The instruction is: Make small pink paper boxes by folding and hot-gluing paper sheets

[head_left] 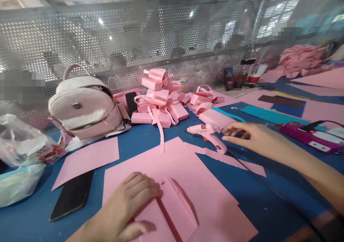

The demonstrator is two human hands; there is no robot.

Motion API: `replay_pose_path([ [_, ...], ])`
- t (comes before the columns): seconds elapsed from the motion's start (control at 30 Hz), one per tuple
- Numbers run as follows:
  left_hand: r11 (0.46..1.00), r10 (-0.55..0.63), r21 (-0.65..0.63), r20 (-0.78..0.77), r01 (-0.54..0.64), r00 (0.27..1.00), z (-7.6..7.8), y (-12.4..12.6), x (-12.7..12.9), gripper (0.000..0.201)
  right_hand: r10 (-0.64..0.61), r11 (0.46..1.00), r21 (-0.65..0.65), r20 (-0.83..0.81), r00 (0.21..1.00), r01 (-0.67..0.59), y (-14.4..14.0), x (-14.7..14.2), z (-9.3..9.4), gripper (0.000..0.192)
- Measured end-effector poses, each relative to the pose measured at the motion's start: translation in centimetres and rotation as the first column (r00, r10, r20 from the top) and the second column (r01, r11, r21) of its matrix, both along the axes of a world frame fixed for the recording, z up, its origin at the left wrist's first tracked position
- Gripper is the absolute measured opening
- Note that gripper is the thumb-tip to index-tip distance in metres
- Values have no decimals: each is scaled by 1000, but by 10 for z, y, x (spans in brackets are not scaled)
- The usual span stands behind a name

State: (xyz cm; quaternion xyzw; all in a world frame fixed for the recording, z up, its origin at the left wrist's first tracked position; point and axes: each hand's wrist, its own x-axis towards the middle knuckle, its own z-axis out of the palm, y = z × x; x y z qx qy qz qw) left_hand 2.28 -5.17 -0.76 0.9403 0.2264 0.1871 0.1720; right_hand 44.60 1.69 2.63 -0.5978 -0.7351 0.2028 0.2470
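Note:
My left hand is curled over a folded piece of pink paper, its fingertips at the raised edge and its thumb lower on the panel. Beneath this folded piece lies a larger sheet of pink paper. My right hand hovers just right of a pink hot glue gun, thumb and fingers apart with nothing between them. The glue gun lies on its side, nozzle toward the left. Directly behind it sits a pink paper box, close to my right fingertips.
Pink paper boxes with strap handles are piled at the back, beside a pale backpack. A black phone lies at left near plastic bags. A purple power strip stands at right. The glue gun's cord crosses the blue tabletop.

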Motion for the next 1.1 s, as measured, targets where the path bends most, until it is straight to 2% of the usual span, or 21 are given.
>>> replay_pose_path([
  [0.03, 1000, 1, -9, 5, -1, 1000, 1, -1, 0, 55, -38, 999, -4, 0, 999, 38, 5, -2, -4, 30],
  [0.17, 999, 26, -41, 39, -25, 999, 0, -3, 1, 50, 4, 983, -185, -4, 1000, -5, 18, -31, -18, 43],
  [0.27, 998, 35, -48, 40, -33, 999, 1, -5, 1, 50, -18, 983, -184, 2, 1000, 18, 18, -51, -14, 50],
  [0.33, 998, 34, -45, 34, -32, 999, 1, -5, 0, 50, -15, 986, -168, -21, 1000, 11, 11, -62, 0, 52],
  [0.43, 998, 31, -56, 37, -29, 999, 1, -6, -2, 48, 100, 975, -198, -22, 995, -102, -9, -83, 33, 54],
  [0.5, 998, 27, -65, 41, -24, 999, 0, -5, -2, 47, 310, 931, -187, -52, 949, -314, -25, -100, 55, 48],
  [0.53, 997, 24, -68, 43, -21, 999, -1, -5, -2, 46, 372, 912, -169, -45, 927, -374, -33, -108, 65, 46],
  [0.6, 997, 25, -72, 45, -21, 999, -2, -5, -2, 43, 461, 867, -231, 33, 887, -442, -46, -123, 78, 43],
  [0.63, 997, 26, -74, 45, -23, 999, -2, -5, -3, 42, 474, 862, -246, 84, 876, -443, -50, -129, 82, 44],
  [0.8, 997, 27, -73, 56, -23, 998, -3, -6, -3, 41, 490, 862, -307, 296, 820, -404, -58, -146, 83, 46],
  [0.93, 997, 35, -65, 56, -31, 998, -2, -6, -3, 41, 507, 855, -315, 342, 791, -412, -56, -152, 79, 39],
  [1.1, 998, 34, -64, 54, -30, 998, 0, -7, -3, 41, 463, 884, -271, 400, 791, -380, -54, -159, 72, 44],
])
